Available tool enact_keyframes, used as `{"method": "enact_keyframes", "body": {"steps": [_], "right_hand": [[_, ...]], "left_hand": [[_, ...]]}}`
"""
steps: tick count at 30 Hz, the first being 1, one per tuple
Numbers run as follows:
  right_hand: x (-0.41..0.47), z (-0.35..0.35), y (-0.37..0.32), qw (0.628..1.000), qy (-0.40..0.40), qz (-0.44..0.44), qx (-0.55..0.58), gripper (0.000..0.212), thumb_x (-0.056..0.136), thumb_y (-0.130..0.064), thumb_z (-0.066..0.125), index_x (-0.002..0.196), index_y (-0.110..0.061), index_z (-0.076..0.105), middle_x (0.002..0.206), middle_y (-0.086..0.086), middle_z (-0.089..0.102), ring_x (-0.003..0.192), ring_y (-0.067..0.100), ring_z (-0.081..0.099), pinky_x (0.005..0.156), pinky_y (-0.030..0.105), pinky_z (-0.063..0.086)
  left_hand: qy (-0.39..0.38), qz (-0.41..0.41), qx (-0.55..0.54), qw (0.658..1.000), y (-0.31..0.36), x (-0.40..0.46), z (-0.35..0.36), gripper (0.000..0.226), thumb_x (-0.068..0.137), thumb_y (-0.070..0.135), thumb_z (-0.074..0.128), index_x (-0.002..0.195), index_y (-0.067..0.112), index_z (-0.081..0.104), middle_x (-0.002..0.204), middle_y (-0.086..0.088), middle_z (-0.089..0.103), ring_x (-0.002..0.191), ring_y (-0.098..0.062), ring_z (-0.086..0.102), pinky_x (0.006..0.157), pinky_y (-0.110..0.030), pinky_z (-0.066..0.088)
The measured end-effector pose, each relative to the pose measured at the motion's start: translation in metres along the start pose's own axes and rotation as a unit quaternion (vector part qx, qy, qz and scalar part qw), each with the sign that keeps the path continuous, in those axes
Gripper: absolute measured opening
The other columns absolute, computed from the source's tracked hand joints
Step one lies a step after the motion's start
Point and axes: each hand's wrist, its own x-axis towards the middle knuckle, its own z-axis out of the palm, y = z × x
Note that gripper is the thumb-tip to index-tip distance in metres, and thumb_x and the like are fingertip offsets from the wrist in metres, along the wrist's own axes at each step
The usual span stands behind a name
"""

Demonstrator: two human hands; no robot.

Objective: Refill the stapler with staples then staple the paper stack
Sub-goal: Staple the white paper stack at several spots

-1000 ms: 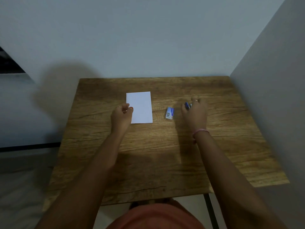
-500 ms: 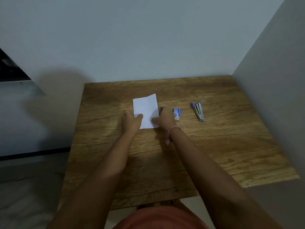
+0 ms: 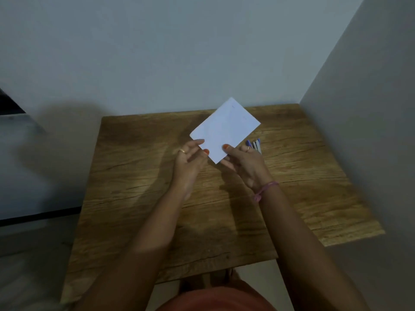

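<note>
A white paper stack (image 3: 225, 130) is lifted off the wooden table (image 3: 139, 176) and tilted, its far corner pointing up and away. My right hand (image 3: 244, 163) pinches its near right edge, thumb on top. My left hand (image 3: 190, 160) touches the near left corner with its fingertips. The blue and silver stapler (image 3: 254, 145) lies on the table just behind my right hand, partly hidden by it and the paper. The staple box is hidden from view.
A grey wall runs along the table's back edge and another along its right side. The floor lies to the left of the table.
My right hand left the stapler on the table and came to the paper. Both hands then raised the paper stack off the table and turned it to a diagonal.
</note>
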Motion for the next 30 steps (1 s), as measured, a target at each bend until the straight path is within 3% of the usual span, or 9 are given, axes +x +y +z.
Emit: {"method": "enact_keyframes", "body": {"steps": [6,9,12,14,17,19,24,28,30], "right_hand": [[-0.008,-0.030,-0.016,1.000,-0.027,-0.007,-0.002,0.019,0.086,-0.002,0.063,0.105,0.000,0.066,0.116,0.016,0.069,0.107,0.026,0.066,0.092,0.038,0.054],[-0.008,-0.048,-0.023,0.997,-0.046,0.003,-0.055,0.018,0.084,-0.005,0.067,0.102,-0.001,0.069,0.108,0.012,0.073,0.100,0.023,0.070,0.078,0.029,0.059],[-0.003,-0.069,-0.027,0.984,-0.026,-0.023,-0.176,0.025,0.081,-0.007,0.072,0.105,-0.004,0.070,0.096,0.007,0.074,0.086,0.017,0.071,0.066,0.019,0.055],[0.007,-0.087,-0.024,0.960,0.039,-0.055,-0.270,0.030,0.081,-0.006,0.072,0.110,-0.003,0.068,0.094,0.008,0.070,0.082,0.015,0.068,0.066,0.019,0.056],[0.029,-0.112,-0.014,0.911,0.156,-0.082,-0.373,0.025,0.081,-0.010,0.071,0.106,-0.008,0.070,0.100,0.008,0.071,0.093,0.020,0.068,0.086,0.038,0.056],[0.040,-0.117,-0.008,0.882,0.193,-0.097,-0.419,0.026,0.081,-0.017,0.070,0.106,-0.010,0.068,0.103,0.008,0.070,0.096,0.020,0.065,0.090,0.042,0.053],[0.061,-0.100,-0.003,0.842,0.184,-0.138,-0.488,0.049,0.080,-0.034,0.073,0.118,-0.005,0.061,0.110,0.008,0.067,0.087,0.011,0.057,0.076,0.024,0.047],[0.074,-0.093,-0.011,0.790,0.151,-0.118,-0.582,0.036,0.079,-0.023,0.074,0.105,-0.001,0.063,0.103,0.014,0.067,0.090,0.023,0.063,0.073,0.029,0.048],[0.074,-0.094,-0.015,0.783,0.145,-0.097,-0.597,0.034,0.079,-0.018,0.073,0.105,0.002,0.063,0.099,0.014,0.066,0.088,0.023,0.061,0.066,0.025,0.047]], "left_hand": [[-0.023,0.006,0.028,0.999,0.002,0.002,0.035,0.035,0.087,0.003,0.066,0.108,0.030,0.066,0.121,-0.007,0.065,0.106,-0.017,0.066,0.076,-0.028,0.058],[-0.013,0.012,0.040,0.999,-0.001,-0.001,0.048,0.034,0.085,0.001,0.067,0.104,0.029,0.066,0.125,-0.009,0.063,0.109,-0.018,0.063,0.072,-0.028,0.059],[0.013,0.025,0.036,0.999,-0.005,-0.003,0.055,0.035,0.085,-0.001,0.067,0.103,0.028,0.065,0.128,-0.008,0.060,0.111,-0.017,0.061,0.071,-0.030,0.060],[0.027,0.037,0.047,0.998,-0.005,-0.003,0.054,0.036,0.086,-0.001,0.066,0.104,0.030,0.065,0.130,-0.007,0.059,0.109,-0.014,0.061,0.070,-0.031,0.060],[0.041,0.053,0.061,0.996,-0.004,-0.004,0.051,0.037,0.086,0.002,0.067,0.103,0.035,0.064,0.131,-0.005,0.059,0.104,-0.009,0.063,0.068,-0.028,0.059],[0.057,0.058,0.065,0.995,-0.004,-0.004,0.051,0.038,0.085,0.004,0.069,0.101,0.038,0.063,0.131,-0.002,0.058,0.101,-0.007,0.063,0.066,-0.025,0.059],[0.059,0.049,0.054,0.996,-0.004,-0.004,0.055,0.043,0.080,0.002,0.073,0.100,0.039,0.065,0.126,0.001,0.061,0.097,-0.004,0.064,0.066,-0.029,0.059],[0.048,0.053,0.034,0.997,-0.001,-0.005,0.060,0.046,0.077,0.001,0.076,0.101,0.039,0.066,0.118,0.008,0.062,0.096,-0.001,0.066,0.067,-0.029,0.059],[0.054,0.056,0.014,0.997,0.000,-0.004,0.061,0.046,0.077,0.001,0.075,0.102,0.038,0.066,0.121,0.007,0.061,0.102,-0.005,0.065,0.067,-0.028,0.059]]}}
